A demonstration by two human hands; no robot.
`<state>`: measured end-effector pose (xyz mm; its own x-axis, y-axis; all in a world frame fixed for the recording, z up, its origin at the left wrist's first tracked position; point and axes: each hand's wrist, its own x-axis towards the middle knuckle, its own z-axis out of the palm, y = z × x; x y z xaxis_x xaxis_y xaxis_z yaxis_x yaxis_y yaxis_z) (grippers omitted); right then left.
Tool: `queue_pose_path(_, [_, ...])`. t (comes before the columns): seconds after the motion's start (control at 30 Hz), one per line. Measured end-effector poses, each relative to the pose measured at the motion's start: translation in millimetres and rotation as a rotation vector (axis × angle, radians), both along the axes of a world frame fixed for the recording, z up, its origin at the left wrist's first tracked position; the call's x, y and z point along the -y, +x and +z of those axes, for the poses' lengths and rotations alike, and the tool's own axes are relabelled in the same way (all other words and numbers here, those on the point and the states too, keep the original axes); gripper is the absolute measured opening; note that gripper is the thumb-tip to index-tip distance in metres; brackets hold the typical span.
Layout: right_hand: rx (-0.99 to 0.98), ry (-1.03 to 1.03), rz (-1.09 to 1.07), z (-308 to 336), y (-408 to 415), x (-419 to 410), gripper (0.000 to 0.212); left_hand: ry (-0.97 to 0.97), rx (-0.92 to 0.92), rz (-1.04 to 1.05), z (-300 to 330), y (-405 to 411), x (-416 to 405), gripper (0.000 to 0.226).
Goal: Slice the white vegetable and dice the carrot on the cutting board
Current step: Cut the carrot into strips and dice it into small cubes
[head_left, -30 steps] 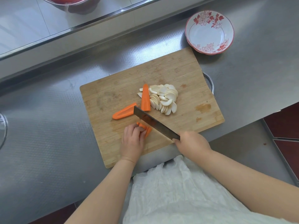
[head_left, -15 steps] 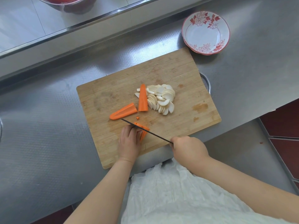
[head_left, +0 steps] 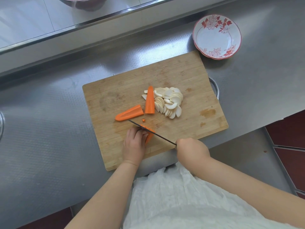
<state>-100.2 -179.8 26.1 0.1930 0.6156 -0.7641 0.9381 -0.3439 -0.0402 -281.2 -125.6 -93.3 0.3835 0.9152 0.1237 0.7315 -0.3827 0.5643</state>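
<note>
Pinning carrot piece (head_left: pixel 149 135) under fingers (head_left: pixel 140 133).

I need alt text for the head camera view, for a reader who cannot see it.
A person's right hand cuts with a knife into a carrot piece that the left hand holds on a wooden cutting board. Two more carrot pieces, white slices and a floral bowl lie beyond.

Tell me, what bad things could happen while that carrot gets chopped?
1. The left hand holds the carrot piece with fingertips right beside the knife, so a slip could nick them.
2. A tiny carrot bit already lies loose; more may bounce off the cutting board.
3. The board's near edge seems to overhang the counter, so hard chopping might shift it.
</note>
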Motion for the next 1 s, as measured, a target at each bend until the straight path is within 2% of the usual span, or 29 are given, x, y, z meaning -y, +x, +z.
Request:
queue_pose_path(0.17, [-0.029, -0.032, -0.074, -10, 3, 0, 0.027, -0.015, 0.005, 0.012, 1, 1, 0, 0.024])
queue_pose_path(0.5, [-0.051, -0.042, -0.144, -21, 7, -5, 0.015, 0.011, -0.018, 0.002, 5, -1, 1, 0.027])
queue_pose_path(0.7, [-0.108, -0.039, -0.228, -24, 13, -3, 0.019, 0.011, -0.025, -0.004, 8, -4, 7, 0.024])
queue_pose_path(1.0, [-0.116, 0.124, -0.099, -12, 10, 10, 0.022, -0.051, -0.012, -0.006, 7, -7, 3, 0.026])
